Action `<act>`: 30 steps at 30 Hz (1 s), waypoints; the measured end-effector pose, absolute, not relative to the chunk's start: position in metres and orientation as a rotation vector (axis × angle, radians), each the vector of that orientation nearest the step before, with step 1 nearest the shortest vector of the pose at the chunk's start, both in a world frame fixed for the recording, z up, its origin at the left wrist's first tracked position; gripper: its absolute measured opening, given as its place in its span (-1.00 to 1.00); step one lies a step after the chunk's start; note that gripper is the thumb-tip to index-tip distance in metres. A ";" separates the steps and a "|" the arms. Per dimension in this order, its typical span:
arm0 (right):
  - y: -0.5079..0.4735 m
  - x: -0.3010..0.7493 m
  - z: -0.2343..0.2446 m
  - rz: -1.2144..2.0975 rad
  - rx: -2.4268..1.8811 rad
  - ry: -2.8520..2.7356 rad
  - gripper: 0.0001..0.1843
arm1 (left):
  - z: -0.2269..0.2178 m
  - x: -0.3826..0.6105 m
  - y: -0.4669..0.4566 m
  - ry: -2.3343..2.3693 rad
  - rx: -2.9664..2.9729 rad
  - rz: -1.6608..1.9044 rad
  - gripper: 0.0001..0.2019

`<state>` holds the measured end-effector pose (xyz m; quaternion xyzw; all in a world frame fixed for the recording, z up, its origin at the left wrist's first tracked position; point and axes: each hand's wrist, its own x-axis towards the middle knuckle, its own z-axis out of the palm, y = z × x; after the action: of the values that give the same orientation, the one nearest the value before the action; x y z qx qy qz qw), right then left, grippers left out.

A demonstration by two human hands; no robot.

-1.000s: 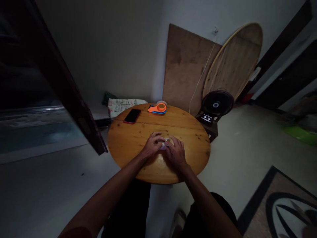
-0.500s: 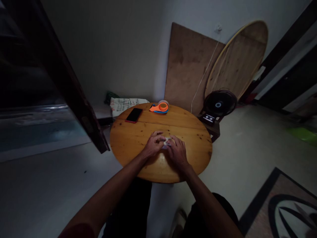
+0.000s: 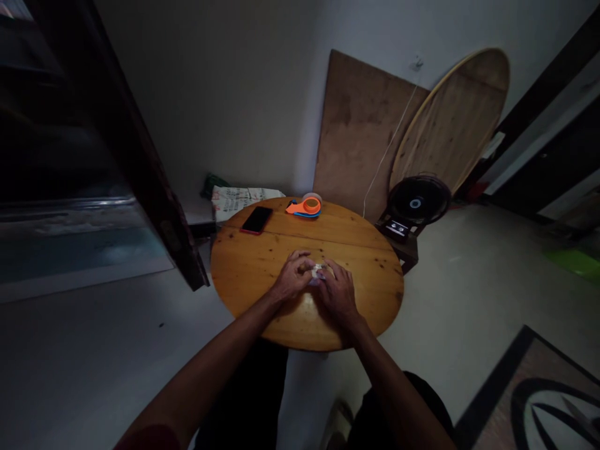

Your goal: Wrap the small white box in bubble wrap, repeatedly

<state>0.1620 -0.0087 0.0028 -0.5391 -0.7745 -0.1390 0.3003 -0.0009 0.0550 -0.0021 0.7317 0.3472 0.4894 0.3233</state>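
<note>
A small whitish, slightly shiny piece point(image 3: 317, 273) lies between my hands over the round wooden table point(image 3: 253, 262); its kind is too small and dim to make out. My left hand point(image 3: 294, 275) grips it from the left, fingers curled and thumb pressed toward it. From the right, my right hand point(image 3: 338, 289) is closed on the same piece, its thumb and fingers bent around the near side. My fingers hide part of it. Farther back on the tabletop sits an orange and blue tape dispenser point(image 3: 307, 207) with a roll of tape.
A black phone with a red edge point(image 3: 257, 220) rests at the table's back left. Behind stand a printed white sack point(image 3: 244, 198), a brown board point(image 3: 360, 125) and a round wooden top point(image 3: 452, 119). A round black fan-like device point(image 3: 417, 201) stands to the right.
The whole view has shifted slightly, so the table sits a little lower and farther right. Both hands stay on the whitish piece, with only slight finger movement.
</note>
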 end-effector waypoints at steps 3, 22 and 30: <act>-0.008 0.162 0.001 -0.346 -1.438 -2.054 -0.75 | -0.002 -0.003 0.056 0.917 1.916 1.304 -0.78; -0.010 0.164 0.006 -0.175 -1.403 -1.815 -0.73 | -0.003 -0.004 0.058 0.907 1.833 1.349 -0.87; -0.010 0.164 0.006 -0.179 -1.361 -1.822 -0.74 | -0.003 -0.005 0.057 0.923 1.927 1.330 -0.87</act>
<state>0.1636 -0.0104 0.0061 -0.5423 -0.7260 -0.0714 0.4168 -0.0049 0.0572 -0.0034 0.7286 0.3489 0.5030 0.3074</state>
